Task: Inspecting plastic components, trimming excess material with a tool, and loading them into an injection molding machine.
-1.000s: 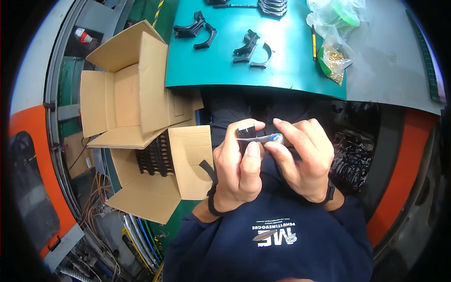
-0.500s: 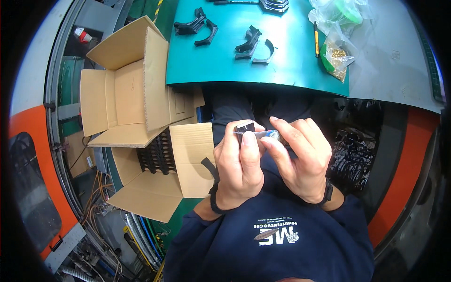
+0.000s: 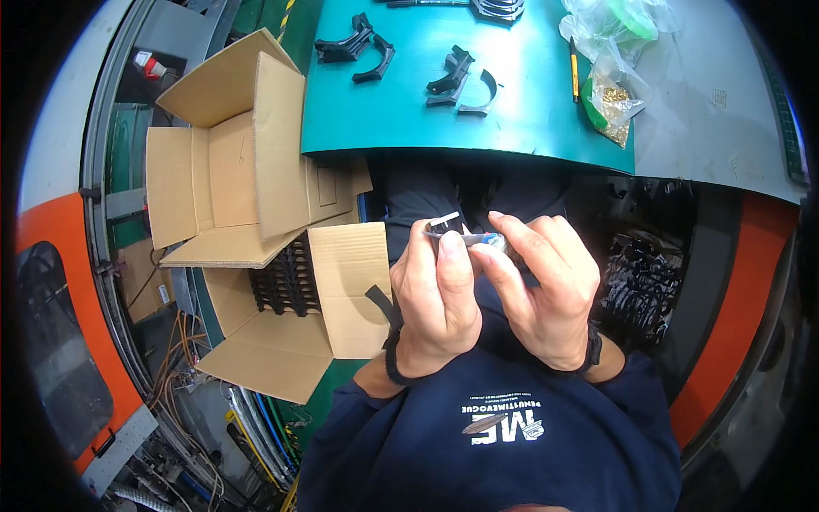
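Note:
Over my lap, my left hand [image 3: 437, 299] pinches a small black plastic part [image 3: 444, 224] with a pale top edge between thumb and fingers. My right hand [image 3: 550, 290] grips a thin, flat, blade-like piece with a blue and clear end [image 3: 495, 241]. Its grey strip [image 3: 467, 238] crosses to the black part, close to my left thumb. Most of what lies inside both hands is hidden. A black strip [image 3: 380, 300] sticks out beside my left wrist; whether it belongs to the held part I cannot tell.
Curved black plastic parts [image 3: 345, 43] and black clips [image 3: 456, 75] lie on the green table mat [image 3: 537, 128]. A pen [image 3: 574, 70] sits by a bag of brass-coloured pieces [image 3: 612, 107]. Open cardboard boxes [image 3: 286, 162] stand at left, one holding black parts [image 3: 286, 277].
The black part has tilted slightly in my left hand, showing more of its pale edge. Both hands have shifted only a little and keep their grip.

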The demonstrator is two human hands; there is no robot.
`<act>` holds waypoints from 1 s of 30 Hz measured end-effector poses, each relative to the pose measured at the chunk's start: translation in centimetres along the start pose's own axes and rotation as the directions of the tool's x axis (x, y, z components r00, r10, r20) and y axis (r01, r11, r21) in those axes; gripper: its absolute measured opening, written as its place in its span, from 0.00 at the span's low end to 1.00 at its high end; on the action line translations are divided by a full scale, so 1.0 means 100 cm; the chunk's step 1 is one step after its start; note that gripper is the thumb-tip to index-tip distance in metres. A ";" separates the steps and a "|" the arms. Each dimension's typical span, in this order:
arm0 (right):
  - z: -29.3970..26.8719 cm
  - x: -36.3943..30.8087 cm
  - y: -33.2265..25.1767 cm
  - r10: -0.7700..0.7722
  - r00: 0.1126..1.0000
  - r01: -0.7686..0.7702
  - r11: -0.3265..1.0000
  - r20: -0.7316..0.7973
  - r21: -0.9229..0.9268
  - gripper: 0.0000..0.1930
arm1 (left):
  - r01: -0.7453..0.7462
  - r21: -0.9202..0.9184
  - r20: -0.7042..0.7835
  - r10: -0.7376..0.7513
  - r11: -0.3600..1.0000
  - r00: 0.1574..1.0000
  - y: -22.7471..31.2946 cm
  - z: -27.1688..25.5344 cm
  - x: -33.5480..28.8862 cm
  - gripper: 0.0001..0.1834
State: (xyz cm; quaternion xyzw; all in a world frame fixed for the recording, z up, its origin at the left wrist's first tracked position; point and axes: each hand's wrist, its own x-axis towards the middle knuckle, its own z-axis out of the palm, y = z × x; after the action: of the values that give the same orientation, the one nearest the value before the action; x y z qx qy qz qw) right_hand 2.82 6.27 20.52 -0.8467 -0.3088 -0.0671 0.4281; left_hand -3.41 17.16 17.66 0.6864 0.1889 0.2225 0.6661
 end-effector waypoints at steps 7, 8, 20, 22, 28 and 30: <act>0.002 -0.001 -0.001 0.018 1.000 -0.018 1.000 -0.023 0.011 0.16 | 0.018 -0.005 0.004 -0.018 1.000 1.000 -0.001 0.002 0.001 0.14; 0.002 -0.001 -0.001 0.022 0.999 -0.022 1.000 -0.025 0.013 0.16 | 0.039 -0.011 0.015 -0.038 0.999 0.999 -0.002 0.001 -0.001 0.16; -0.002 -0.003 0.004 0.314 0.944 -0.330 0.881 0.103 0.340 0.16 | 0.069 -0.160 0.049 -0.062 0.985 0.997 0.006 -0.004 0.012 0.20; -0.003 -0.004 0.009 0.346 0.933 -0.358 0.850 0.103 0.386 0.16 | 0.132 -0.181 0.032 -0.128 0.975 0.991 0.007 -0.004 0.012 0.25; 0.002 -0.008 0.017 0.379 0.915 -0.398 0.797 0.137 0.455 0.13 | 0.220 -0.277 0.040 -0.217 0.935 0.975 0.012 -0.003 0.014 0.25; 0.005 -0.009 0.019 0.381 0.913 -0.404 0.796 0.147 0.450 0.13 | 0.235 -0.278 0.058 -0.228 0.932 0.972 0.010 -0.004 0.014 0.24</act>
State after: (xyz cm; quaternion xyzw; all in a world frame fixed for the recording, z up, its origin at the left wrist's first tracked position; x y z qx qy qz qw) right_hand 3.14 5.36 18.61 -0.7637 -0.1438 0.1207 0.6177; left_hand -2.50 18.26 18.70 0.5599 0.2264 0.1587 0.7811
